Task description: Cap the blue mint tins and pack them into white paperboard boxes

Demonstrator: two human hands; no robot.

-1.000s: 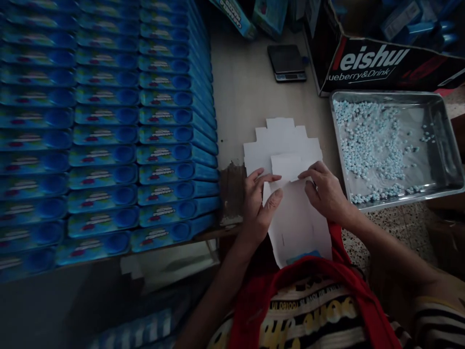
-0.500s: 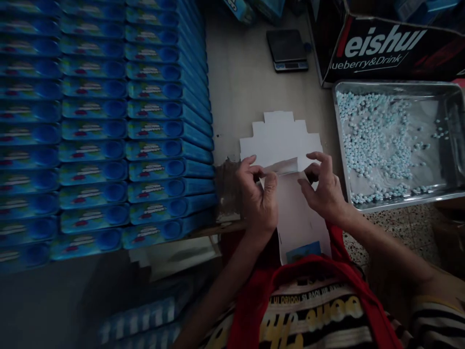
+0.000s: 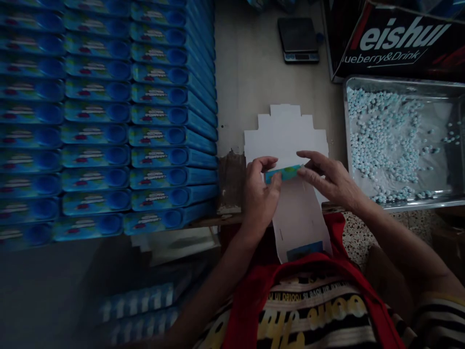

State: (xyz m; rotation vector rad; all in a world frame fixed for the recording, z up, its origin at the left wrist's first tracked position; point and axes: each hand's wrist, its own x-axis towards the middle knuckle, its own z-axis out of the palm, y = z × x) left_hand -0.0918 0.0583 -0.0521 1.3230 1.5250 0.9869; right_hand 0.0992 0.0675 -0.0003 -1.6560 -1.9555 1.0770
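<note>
A flat white cardboard box blank (image 3: pixel 298 218) lies in front of me, its near end over my lap. Its top flap (image 3: pixel 284 173) is folded over and shows its blue printed side. My left hand (image 3: pixel 259 194) pinches the flap's left end between thumb and fingers. My right hand (image 3: pixel 329 179) presses its fingers on the flap's right end. Under the hands lies a stack of more white blanks (image 3: pixel 285 131) on the table.
Stacked rows of blue boxes (image 3: pixel 109 116) fill the table's left side. A metal tray (image 3: pixel 401 206) with several small pale-blue pellets (image 3: pixel 385 140) stands at the right. A small digital scale (image 3: pixel 298 39) and a black cardboard carton (image 3: pixel 395 41) are at the back.
The white flap has been folded down toward me, so its blue printed side now shows between my fingers. Both hands stayed at the flap's ends. The view shifted slightly.
</note>
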